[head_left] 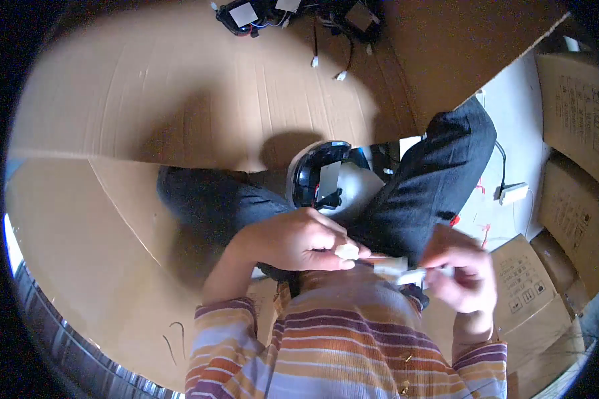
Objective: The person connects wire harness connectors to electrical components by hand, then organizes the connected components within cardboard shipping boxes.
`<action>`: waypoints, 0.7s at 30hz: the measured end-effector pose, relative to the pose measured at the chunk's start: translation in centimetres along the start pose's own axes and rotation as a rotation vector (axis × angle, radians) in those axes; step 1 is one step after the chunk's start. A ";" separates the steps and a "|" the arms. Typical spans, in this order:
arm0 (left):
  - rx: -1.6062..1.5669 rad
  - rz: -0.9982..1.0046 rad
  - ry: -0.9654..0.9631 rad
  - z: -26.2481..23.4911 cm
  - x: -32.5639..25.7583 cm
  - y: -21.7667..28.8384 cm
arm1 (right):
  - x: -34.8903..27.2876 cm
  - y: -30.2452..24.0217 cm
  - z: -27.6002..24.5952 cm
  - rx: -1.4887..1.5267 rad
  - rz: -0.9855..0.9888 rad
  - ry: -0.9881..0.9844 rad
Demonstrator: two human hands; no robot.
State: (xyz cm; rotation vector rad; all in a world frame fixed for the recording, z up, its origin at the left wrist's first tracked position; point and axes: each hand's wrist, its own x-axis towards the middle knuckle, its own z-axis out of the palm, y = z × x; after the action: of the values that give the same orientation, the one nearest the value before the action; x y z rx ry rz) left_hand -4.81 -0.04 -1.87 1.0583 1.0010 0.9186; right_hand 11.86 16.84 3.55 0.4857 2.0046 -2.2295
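Note:
My left hand (pixel 304 241) is closed, pinching a small cream-coloured piece (pixel 346 251) between thumb and fingers in front of my striped shirt. To its right my right hand (pixel 460 269) is smeared by motion, its fingers bent in around a whitish strip-like thing (pixel 414 276). A pale, partly see-through piece (pixel 389 266) shows between the two hands; whether it joins what they hold is too blurred to tell. Beyond the hands, between my legs, sits a rounded white housing (pixel 356 193) with a black part and a grey square plate (pixel 329 179) on it. Neither hand touches it.
A large cardboard sheet (pixel 199 86) spans the far side. Black electronic modules (pixel 239 14) with wires and white connectors (pixel 341 76) lie on it. Cardboard boxes (pixel 576 100) stand at the right. A white power strip (pixel 513 193) with a black cable rests on the pale floor.

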 end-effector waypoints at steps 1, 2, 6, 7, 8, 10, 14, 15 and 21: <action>-0.014 -0.011 -0.103 0.3 -0.2 0.1 | -1.0 -0.3 -0.6 0.025 0.004 0.060; -0.100 0.039 -0.084 0.8 -0.2 0.3 | -1.2 -0.5 -0.8 -0.043 -0.021 0.041; -0.183 0.070 -0.285 2.3 0.5 0.2 | -0.7 0.0 0.6 -0.097 -0.036 -0.104; -0.185 0.072 -0.293 2.5 0.6 0.2 | -0.7 0.4 1.0 -0.093 -0.043 -0.125; -0.169 0.068 -0.342 2.6 0.7 0.3 | -0.7 0.5 1.3 -0.085 -0.045 -0.152; -0.153 0.063 -0.394 2.8 0.9 0.3 | -1.0 0.7 1.6 -0.075 -0.044 -0.184; -0.144 0.030 -0.480 3.3 0.9 0.3 | -1.2 0.5 2.3 -0.124 -0.068 -0.215; -0.145 0.017 -0.522 3.3 0.8 0.3 | -1.3 0.4 2.4 -0.143 -0.067 -0.212; -0.052 0.004 -0.500 4.1 0.6 0.5 | -1.9 0.0 4.1 -0.324 -0.118 -0.184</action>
State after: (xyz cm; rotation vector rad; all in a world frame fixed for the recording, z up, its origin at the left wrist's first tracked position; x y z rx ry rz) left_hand -0.81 -0.42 -0.81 1.1703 0.5561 0.6315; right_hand 12.96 12.56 4.40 0.1259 2.2814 -1.8708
